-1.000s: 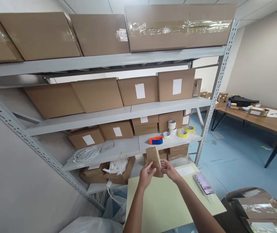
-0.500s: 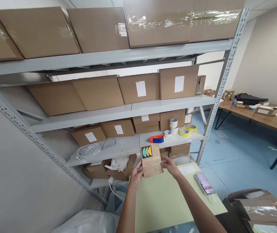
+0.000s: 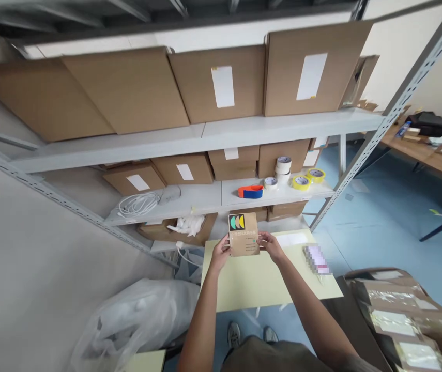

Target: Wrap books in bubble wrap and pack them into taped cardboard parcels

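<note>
Between my two hands is a small brown book [image 3: 244, 243], its cover facing up with a dark panel of green, tan and yellow half-circles. My left hand [image 3: 221, 253] grips its left edge. On the opposite edge, my right hand [image 3: 271, 246] holds it with the fingers at the side. The book is above the far part of a pale yellow table [image 3: 240, 289]. A phone with a blurred screen [image 3: 317, 259] lies on the table's right side, and a white sheet [image 3: 291, 238] lies near its back edge.
A metal shelf rack [image 3: 221, 132] with cardboard boxes [image 3: 221, 85] stands in front. One shelf carries an orange and blue tape dispenser [image 3: 250, 192], yellow tape rolls [image 3: 301, 182] and a white cable coil [image 3: 138, 204]. A plastic bag [image 3: 143, 315] is at left, flattened cartons [image 3: 402, 310] at right.
My view has tilted downward, so my shoes and the table's front edge now show. Both hands still hold the book, which now appears slightly higher in view and lies at a flatter angle.
</note>
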`<state>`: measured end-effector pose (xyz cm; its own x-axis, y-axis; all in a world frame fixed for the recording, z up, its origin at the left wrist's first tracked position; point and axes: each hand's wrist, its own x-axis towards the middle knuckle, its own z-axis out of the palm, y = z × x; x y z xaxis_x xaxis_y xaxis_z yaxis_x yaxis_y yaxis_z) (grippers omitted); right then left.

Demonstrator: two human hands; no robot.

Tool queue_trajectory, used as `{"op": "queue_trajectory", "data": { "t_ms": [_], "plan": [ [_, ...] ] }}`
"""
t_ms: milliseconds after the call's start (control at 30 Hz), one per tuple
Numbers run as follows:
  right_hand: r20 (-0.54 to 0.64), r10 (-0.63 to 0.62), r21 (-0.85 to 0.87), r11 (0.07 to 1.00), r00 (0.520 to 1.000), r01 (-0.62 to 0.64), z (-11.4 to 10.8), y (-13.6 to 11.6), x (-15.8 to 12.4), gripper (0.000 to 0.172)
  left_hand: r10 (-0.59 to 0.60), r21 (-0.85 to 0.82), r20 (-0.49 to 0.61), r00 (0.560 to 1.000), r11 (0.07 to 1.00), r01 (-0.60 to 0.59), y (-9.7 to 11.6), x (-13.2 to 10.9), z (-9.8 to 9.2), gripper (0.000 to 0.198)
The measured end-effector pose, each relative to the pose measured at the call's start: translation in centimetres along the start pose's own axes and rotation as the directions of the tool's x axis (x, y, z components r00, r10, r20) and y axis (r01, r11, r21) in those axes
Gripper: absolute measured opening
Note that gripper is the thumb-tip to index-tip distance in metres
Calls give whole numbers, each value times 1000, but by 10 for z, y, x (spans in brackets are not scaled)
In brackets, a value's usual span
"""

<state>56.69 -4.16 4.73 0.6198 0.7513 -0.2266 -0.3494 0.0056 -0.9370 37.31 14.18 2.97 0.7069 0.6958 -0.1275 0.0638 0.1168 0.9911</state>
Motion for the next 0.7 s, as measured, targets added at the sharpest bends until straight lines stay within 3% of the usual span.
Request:
{"op": "queue_trajectory", "data": {
  "t_ms": [167,400,533,700],
  "plan": [
    [-25,166,-8,986,986,-166,-27,62,24,48,-155,39,-82,984,987,159,-76,8,13,84],
    [-135,396,-55,912,908,-406,-54,152,37,46,-388,62,-192,901,912,406,-186,5,35,84],
    [-159,378,-101,913,912,-396,-64,176,29,54,-509,118,-238,827,830,545,-222,-3,42,83],
    [-190,399,-129,896,897,-426,-62,188,22,60,-518,115,-129,845,839,532,-238,-10,48,64]
  ]
}}
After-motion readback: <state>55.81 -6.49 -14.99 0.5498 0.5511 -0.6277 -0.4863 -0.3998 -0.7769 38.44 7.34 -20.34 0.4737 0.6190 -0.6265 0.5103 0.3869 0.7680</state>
